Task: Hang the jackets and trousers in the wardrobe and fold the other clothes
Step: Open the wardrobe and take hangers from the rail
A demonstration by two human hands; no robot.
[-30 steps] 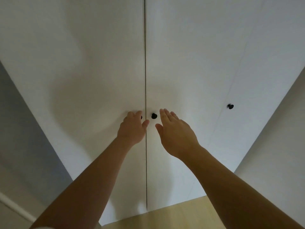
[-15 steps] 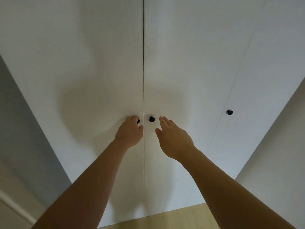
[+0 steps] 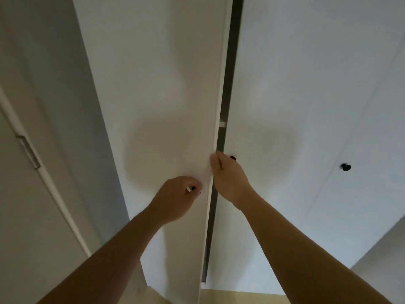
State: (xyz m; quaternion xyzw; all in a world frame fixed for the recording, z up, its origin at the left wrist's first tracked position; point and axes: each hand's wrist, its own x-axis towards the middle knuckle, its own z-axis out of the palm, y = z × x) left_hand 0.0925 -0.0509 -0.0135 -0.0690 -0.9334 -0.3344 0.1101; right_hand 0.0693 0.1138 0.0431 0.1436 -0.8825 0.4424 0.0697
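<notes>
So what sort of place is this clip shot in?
Probably a bedroom at home, facing a fitted wardrobe: tall white panels with a small black knob, the left door ajar onto a dark interior, and a pale wood floor below.

dim, soft shadows on white doors (image 3: pixel 153 84), edges stretched.

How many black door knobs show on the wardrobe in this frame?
3. The left knob, mostly hidden in the left hand's grip on the ajar door; the middle knob, peeking out past the right hand; the far-right knob, uncovered. More may lie outside the frame.
</notes>
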